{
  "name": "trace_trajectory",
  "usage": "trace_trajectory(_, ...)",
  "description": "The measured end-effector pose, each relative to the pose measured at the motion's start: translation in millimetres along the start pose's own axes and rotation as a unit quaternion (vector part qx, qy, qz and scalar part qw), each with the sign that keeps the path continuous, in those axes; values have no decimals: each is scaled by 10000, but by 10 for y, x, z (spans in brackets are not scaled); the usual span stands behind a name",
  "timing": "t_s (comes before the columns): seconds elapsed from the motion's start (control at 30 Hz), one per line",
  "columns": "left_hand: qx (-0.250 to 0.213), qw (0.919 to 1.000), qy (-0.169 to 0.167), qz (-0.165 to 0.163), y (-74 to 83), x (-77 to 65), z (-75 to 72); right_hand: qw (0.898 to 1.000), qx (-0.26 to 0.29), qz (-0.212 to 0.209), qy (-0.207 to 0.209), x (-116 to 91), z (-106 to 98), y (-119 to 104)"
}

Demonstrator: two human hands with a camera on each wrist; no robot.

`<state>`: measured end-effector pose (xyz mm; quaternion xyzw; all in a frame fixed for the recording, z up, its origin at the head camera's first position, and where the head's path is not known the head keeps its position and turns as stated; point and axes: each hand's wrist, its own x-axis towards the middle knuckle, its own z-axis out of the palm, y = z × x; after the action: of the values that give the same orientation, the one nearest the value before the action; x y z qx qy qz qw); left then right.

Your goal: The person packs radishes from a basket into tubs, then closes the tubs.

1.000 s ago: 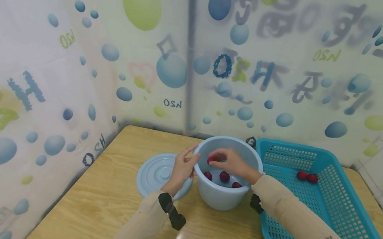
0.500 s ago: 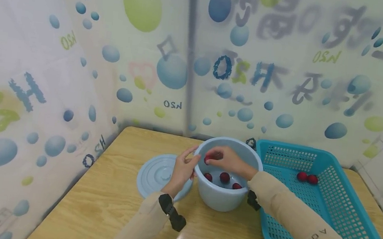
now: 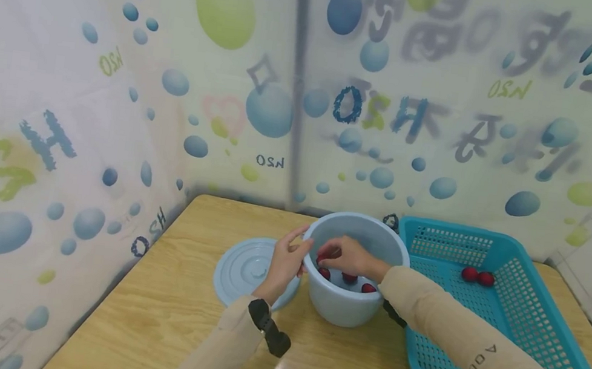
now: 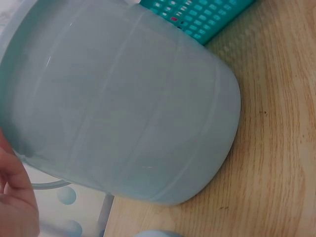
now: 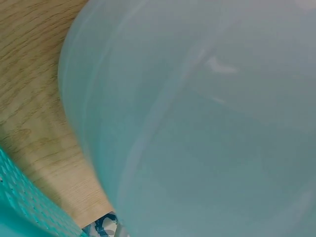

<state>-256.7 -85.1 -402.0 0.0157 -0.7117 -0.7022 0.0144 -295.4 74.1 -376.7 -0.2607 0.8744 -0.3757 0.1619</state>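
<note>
A light blue bucket (image 3: 342,309) stands on the wooden table in the head view, and its outer wall fills much of both wrist views. My left hand (image 3: 285,260) grips its left rim, thumb near the inner edge. Reaching down inside, my right hand (image 3: 350,256) has curled fingers around a red plum-like fruit, of which only a sliver shows by the fingertips, close to the left inner wall. More red plums lie on the bottom: one plum (image 3: 324,273) at left, another partly under the hand, and a third plum (image 3: 369,288) near the front wall. The right wrist view shows no hand.
The bucket's round blue lid (image 3: 241,271) lies on the table (image 3: 150,308) at left, partly behind the left hand. At right stands a turquoise mesh basket (image 3: 546,319) with two red plums (image 3: 477,277) touching each other. A patterned wall (image 3: 228,110) rises behind the table.
My right hand has lowered deeper into the bucket with the plum, which is now mostly hidden by the fingers. The left hand keeps its grip on the rim.
</note>
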Motion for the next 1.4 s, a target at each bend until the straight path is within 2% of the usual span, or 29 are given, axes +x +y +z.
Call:
trace_trajectory(0.3, 115, 9998, 129, 51, 0, -25, 15, 9988, -207, 216, -397, 21, 1, 46)
trace_trajectory(0.57, 73, 9999, 101, 103, -10, -13, 23, 9894, -331, 1083, -903, 34, 1, 18)
trace_trajectory(0.9, 27, 9999, 72, 117, -27, -4, 8, 9857, -308, 1302, -1026, 23, 15, 24)
trace_trajectory(1.07, -78, 10000, -16, 15, -7, -3, 1, 9846, -335, 1386, -1009, 4, 5, 26)
trace_trajectory(1.4, 28, 10000, -80, -28, 221, -158, 11, 9862, -145, 1419, -835, 21, -19, 39)
